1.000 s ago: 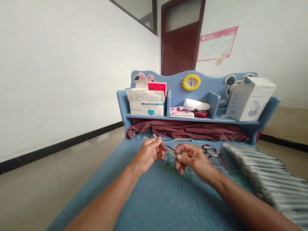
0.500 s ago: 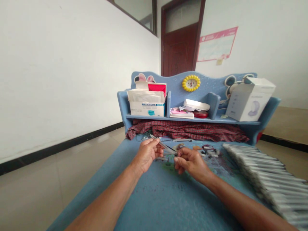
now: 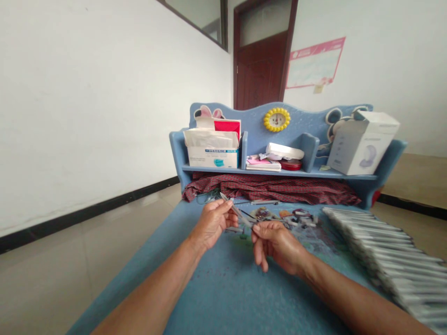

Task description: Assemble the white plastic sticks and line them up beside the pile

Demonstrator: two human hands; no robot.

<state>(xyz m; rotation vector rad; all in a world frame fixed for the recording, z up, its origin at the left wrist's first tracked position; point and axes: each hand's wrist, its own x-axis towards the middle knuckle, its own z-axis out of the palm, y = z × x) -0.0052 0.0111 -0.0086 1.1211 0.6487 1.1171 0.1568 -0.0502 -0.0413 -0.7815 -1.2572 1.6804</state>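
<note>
Over the middle of the blue table, my left hand pinches a clear, slim pen between thumb and fingers. The pen slants down to the right, its far end poking out past the left thumb. At its lower end, the thumb and forefinger of my right hand close on it, while the other fingers hang loosely curled. Behind the pen is a thin dark stick, perhaps a refill; I cannot tell whether it lies on the table. Another pen rests farther back.
A large pile of grey-white pens covers the table's right side. A checked red cloth lies under the blue shelf. On it stand a mask box, a red round tin and a white carton.
My right hand has turned, and its thumb and forefinger now close on the pen's lower end. My left hand keeps its hold almost in place.
</note>
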